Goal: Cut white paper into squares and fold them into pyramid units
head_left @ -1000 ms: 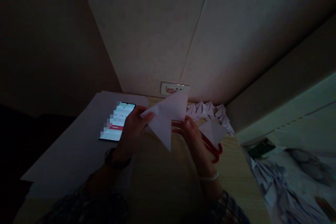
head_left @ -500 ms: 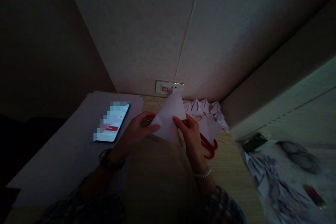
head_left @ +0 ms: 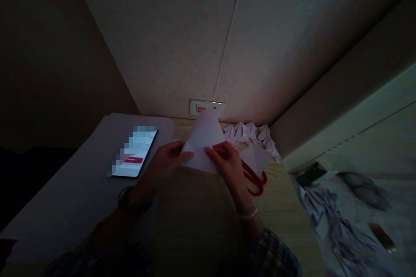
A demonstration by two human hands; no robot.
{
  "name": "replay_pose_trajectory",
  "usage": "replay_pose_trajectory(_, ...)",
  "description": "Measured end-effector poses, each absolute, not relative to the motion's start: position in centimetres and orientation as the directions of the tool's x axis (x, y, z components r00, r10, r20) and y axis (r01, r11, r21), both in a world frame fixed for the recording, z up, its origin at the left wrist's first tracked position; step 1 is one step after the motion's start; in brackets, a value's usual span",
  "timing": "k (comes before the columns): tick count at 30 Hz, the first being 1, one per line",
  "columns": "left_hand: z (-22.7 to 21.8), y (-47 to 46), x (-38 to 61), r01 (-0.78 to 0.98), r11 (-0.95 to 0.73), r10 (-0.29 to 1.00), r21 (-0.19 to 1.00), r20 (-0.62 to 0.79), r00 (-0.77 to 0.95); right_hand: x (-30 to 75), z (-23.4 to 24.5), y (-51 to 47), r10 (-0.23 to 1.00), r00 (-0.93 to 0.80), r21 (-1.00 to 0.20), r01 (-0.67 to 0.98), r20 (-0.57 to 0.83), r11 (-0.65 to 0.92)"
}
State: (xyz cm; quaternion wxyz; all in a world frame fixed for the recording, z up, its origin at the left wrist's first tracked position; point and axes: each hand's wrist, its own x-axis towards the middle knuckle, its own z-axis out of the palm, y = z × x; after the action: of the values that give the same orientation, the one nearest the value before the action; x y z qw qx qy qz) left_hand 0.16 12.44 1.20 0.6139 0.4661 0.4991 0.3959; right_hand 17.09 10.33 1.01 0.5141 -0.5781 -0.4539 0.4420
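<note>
A folded sheet of white paper is held up between my two hands over the table, its narrow point toward the wall. My left hand pinches the paper's lower left corner, thumb in front. At the lower right, my right hand grips the paper between thumb and fingers. Just right of that hand, another piece of white paper lies over part of the red-handled scissors. Their blades are hidden.
Several folded paper pieces stand along the wall. A lit phone rests on a stack of white sheets at left. Behind the paper is a wall socket plate. More folded papers lie lower, right of the wooden table.
The paper has turned a little and now shows a narrower shape. My right hand has shifted left along it, while my left hand keeps its hold. The view has moved slightly.
</note>
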Motion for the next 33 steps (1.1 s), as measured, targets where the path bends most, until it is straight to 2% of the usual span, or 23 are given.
replay_pose_trajectory(4, 0.8, 12.5, 0.2, -0.036, 0.26, 0.946, 0.965, -0.247, 0.21, 16.9, 0.9, 10.2, 0.983, 0.174, -0.989, 0.125, -0.059, -0.082)
replay_pose_trajectory(14, 0.6, 12.5, 0.2, 0.01, 0.242, 0.947, 0.97, -0.239, 0.213, 16.7, 1.4, 10.0, 0.99, 0.14, -0.973, 0.232, 0.032, -0.001)
replay_pose_trajectory(20, 1.7, 11.9, 0.6, -0.027, 0.328, 0.93, 0.944, -0.318, 0.181, 16.5, 1.1, 9.9, 0.988, 0.138, -0.951, 0.309, 0.073, 0.027)
replay_pose_trajectory(26, 1.9, 11.5, 0.8, -0.036, 0.322, 0.935, 0.946, -0.312, 0.167, 16.4, 1.8, 9.7, 0.99, 0.131, -0.971, 0.236, 0.052, 0.019)
replay_pose_trajectory(30, 1.9, 11.7, 0.7, 0.044, 0.269, 0.947, 0.962, -0.273, 0.171, 16.6, 1.9, 9.7, 0.986, 0.167, -0.989, 0.146, 0.015, -0.009)
replay_pose_trajectory(33, 1.9, 12.0, 0.5, 0.086, 0.249, 0.945, 0.965, -0.262, 0.197, 16.9, 1.6, 9.9, 0.984, 0.176, -0.99, 0.143, 0.019, -0.006)
